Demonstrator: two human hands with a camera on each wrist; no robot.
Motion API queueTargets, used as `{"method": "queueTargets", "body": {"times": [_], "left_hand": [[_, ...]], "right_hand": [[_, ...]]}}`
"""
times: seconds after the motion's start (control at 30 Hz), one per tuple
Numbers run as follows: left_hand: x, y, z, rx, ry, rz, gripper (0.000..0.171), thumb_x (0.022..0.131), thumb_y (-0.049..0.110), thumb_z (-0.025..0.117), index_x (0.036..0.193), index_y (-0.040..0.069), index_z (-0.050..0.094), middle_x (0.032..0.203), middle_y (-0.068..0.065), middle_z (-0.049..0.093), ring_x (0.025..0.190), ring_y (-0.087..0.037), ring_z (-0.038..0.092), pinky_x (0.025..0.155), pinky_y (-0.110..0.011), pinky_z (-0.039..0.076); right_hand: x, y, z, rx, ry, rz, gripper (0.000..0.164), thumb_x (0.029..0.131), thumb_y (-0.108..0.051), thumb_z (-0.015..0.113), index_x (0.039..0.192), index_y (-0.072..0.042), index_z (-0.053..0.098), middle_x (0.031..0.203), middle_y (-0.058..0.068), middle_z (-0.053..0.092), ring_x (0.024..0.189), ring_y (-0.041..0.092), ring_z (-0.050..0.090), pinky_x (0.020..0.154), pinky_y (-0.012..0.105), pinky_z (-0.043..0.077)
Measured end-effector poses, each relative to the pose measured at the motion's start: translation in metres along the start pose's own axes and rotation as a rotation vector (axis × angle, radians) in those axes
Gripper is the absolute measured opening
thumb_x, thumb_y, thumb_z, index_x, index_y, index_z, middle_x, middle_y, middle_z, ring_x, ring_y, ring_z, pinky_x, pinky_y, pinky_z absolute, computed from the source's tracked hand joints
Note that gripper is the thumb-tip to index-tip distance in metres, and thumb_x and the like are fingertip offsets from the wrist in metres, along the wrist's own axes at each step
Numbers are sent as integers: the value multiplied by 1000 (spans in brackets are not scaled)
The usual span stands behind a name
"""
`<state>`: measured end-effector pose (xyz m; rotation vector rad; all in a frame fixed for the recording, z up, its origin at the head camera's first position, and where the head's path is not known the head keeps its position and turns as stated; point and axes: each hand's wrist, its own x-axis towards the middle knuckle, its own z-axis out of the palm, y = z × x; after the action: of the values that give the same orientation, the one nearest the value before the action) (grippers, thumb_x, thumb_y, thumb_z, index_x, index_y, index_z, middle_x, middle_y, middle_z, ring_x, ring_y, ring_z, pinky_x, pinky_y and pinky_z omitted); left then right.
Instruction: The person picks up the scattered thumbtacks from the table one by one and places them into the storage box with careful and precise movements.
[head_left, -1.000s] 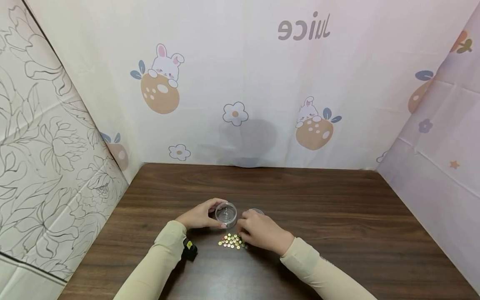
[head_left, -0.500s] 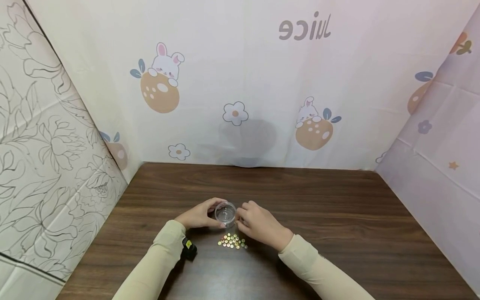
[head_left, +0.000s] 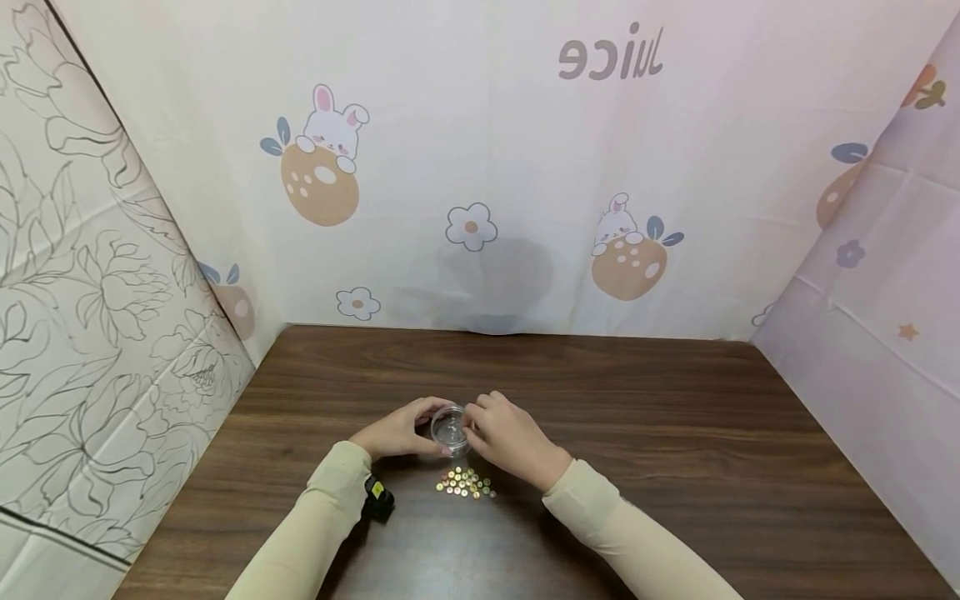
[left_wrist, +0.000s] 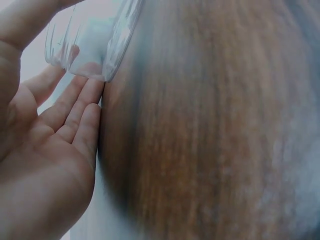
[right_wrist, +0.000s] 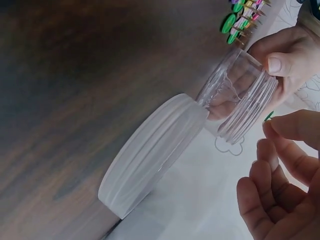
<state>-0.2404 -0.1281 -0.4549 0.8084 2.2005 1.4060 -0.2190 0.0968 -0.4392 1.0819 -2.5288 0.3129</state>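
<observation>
A clear round jar (head_left: 448, 427) stands open on the table. My left hand (head_left: 397, 430) holds it from the left, thumb on the near side and fingers on the far side. My right hand (head_left: 513, 435) is over the jar's right rim. Between its thumb and index finger it pinches a small green thumbtack (right_wrist: 269, 116), just outside the jar's mouth in the right wrist view. Several thumbtacks (head_left: 463, 482) lie loose in front of the jar; in the right wrist view some show coloured heads and pins pointing up.
A clear threaded lid (right_wrist: 155, 155) lies on the table beside the jar; the right hand hides it in the head view. A black object with a yellow mark (head_left: 378, 498) sits by the left wrist. Patterned curtains (head_left: 495, 167) border the dark wooden table (head_left: 675, 392).
My right hand has risen from the thumbtack pile and moved left to the jar's mouth, bringing one thumbtack. The left hand and jar have stayed in place.
</observation>
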Motion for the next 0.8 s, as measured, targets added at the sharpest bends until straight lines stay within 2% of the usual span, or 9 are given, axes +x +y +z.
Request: {"method": "queueTargets", "body": {"times": [0.37, 0.6, 0.8], "left_hand": [[-1, 1, 1, -3, 1, -23, 72, 78, 21, 76, 138, 10, 40, 133, -17, 46, 114, -30, 47, 96, -55, 39], [0, 1, 1, -1, -5, -21, 74, 78, 23, 76, 139, 7, 38, 133, -17, 45, 115, -28, 47, 97, -54, 39], [0, 2, 1, 3, 4, -31, 73, 78, 22, 76, 139, 8, 39, 133, -17, 45, 116, -28, 46, 98, -55, 37]], "right_hand": [[4, 1, 6, -27, -29, 4, 5, 85, -16, 61, 83, -18, 65, 76, -5, 56, 68, 9, 43, 54, 21, 45], [3, 2, 4, 14, -55, 32, 8, 87, -18, 62, 92, -15, 68, 83, -3, 61, 72, 9, 46, 57, 23, 48], [-1, 3, -2, 50, -35, 44, 11, 84, -13, 63, 94, -13, 67, 77, -6, 57, 70, 8, 44, 56, 23, 46]]}}
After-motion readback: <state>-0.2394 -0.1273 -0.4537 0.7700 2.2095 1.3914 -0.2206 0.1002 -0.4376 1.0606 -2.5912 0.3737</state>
